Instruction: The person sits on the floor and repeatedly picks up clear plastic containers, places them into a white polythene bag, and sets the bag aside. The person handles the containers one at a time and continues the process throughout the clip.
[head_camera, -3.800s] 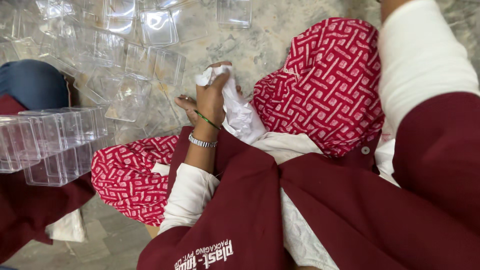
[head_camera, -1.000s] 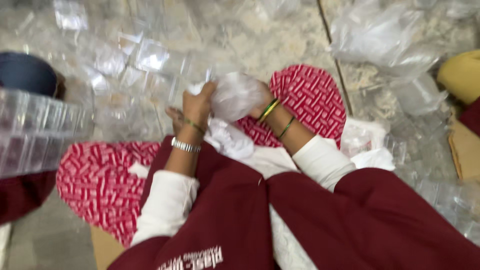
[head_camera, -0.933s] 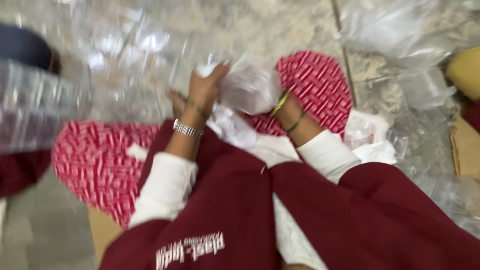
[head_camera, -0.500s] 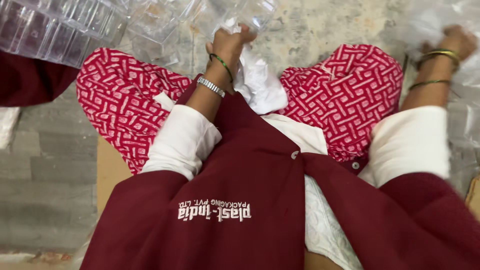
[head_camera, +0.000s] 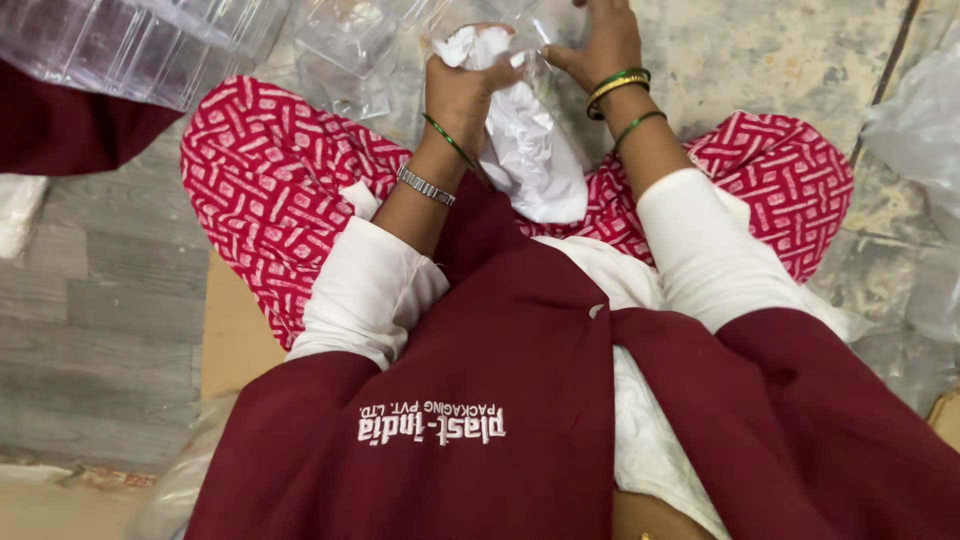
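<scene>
I sit cross-legged on the floor in red patterned trousers and a maroon vest. My left hand (head_camera: 462, 88) is closed around a bunched white cloth (head_camera: 530, 150) that hangs down over my lap. My right hand (head_camera: 598, 45) holds a clear plastic container (head_camera: 535, 35) at the top edge of the view, right beside the cloth. Both wrists carry bangles, and the left one also has a metal bracelet.
A stack of clear plastic boxes (head_camera: 120, 45) lies at the top left beside another person's maroon sleeve (head_camera: 70, 130). More clear containers (head_camera: 345, 55) sit on the floor in front of my knees. Plastic bags (head_camera: 920, 110) lie at the right. Brown cardboard (head_camera: 235, 330) is under me.
My right hand has come back from the far right to meet the left hand at the cloth and container. The view has tilted down towards my lap.
</scene>
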